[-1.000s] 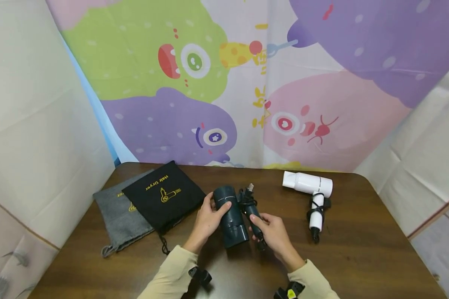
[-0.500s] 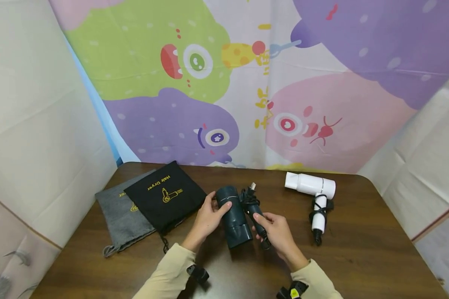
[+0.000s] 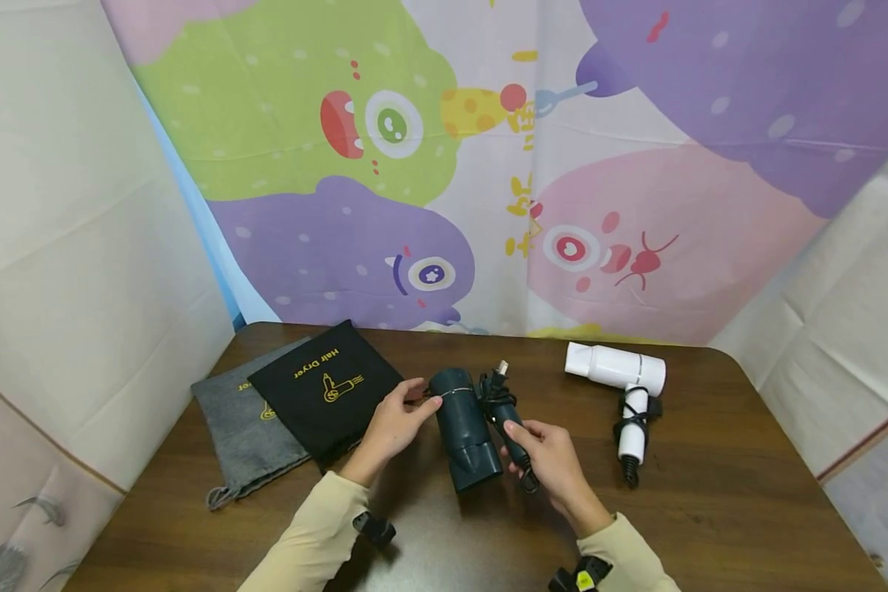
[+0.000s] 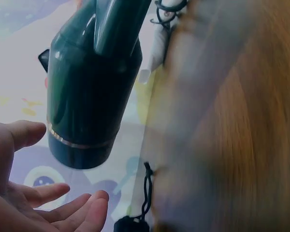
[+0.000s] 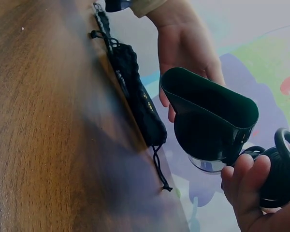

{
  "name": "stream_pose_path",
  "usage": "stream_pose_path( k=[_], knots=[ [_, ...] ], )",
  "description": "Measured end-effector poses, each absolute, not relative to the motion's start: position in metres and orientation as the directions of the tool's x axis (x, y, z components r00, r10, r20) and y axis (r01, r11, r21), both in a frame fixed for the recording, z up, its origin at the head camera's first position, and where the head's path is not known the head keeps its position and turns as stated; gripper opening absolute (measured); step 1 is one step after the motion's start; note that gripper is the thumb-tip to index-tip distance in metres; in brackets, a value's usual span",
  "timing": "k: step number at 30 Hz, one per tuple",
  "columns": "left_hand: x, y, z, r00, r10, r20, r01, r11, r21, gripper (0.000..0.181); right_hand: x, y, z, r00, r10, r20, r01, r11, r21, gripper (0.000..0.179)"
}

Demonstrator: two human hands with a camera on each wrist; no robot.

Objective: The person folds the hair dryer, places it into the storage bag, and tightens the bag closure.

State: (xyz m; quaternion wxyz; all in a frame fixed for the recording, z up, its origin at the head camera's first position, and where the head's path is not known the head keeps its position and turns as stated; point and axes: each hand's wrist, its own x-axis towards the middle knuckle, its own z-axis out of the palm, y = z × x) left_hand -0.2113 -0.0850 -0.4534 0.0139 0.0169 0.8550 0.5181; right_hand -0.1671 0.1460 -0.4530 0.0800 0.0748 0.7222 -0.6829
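Note:
A dark green hair dryer (image 3: 464, 436) is held above the table, its flat nozzle (image 5: 198, 116) facing the right wrist camera. My right hand (image 3: 551, 462) grips its handle, around which the black cord (image 3: 497, 393) is wound, the plug sticking up. Beside the barrel, on the left, my left hand (image 3: 394, 421) is spread with fingers extended. In the left wrist view a gap shows between the thumb and the dryer barrel (image 4: 87, 96). The lower part of the handle is partly hidden by my right fingers.
A black drawstring bag (image 3: 326, 411) marked "Hair Dryer" overlaps a grey bag (image 3: 244, 448) at the left. At the right lies a white hair dryer (image 3: 614, 367) with its cord wrapped round the handle. The brown table (image 3: 710, 510) ends at a cartoon curtain (image 3: 488, 288).
My left hand has let go of the dark green hair dryer's barrel and moved a little left, its fingers opening. The right hand keeps its grip on the handle, nearly still.

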Motion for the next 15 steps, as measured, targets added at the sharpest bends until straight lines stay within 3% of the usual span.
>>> stream_pose_path(
  k=[8, 15],
  knots=[
    [-0.217, -0.107, -0.452, -1.0, -0.008, 0.019, 0.013, 0.52, 0.854, 0.048, -0.167, 0.148, -0.452, -0.974, 0.001, -0.225, 0.224, 0.067, -0.972, 0.039],
    [-0.225, -0.127, -0.447, -1.0, -0.022, 0.007, -0.006, 0.548, 0.836, 0.051, -0.166, 0.149, -0.451, -0.974, 0.012, -0.227, 0.228, 0.079, -0.971, 0.039]
  ],
)
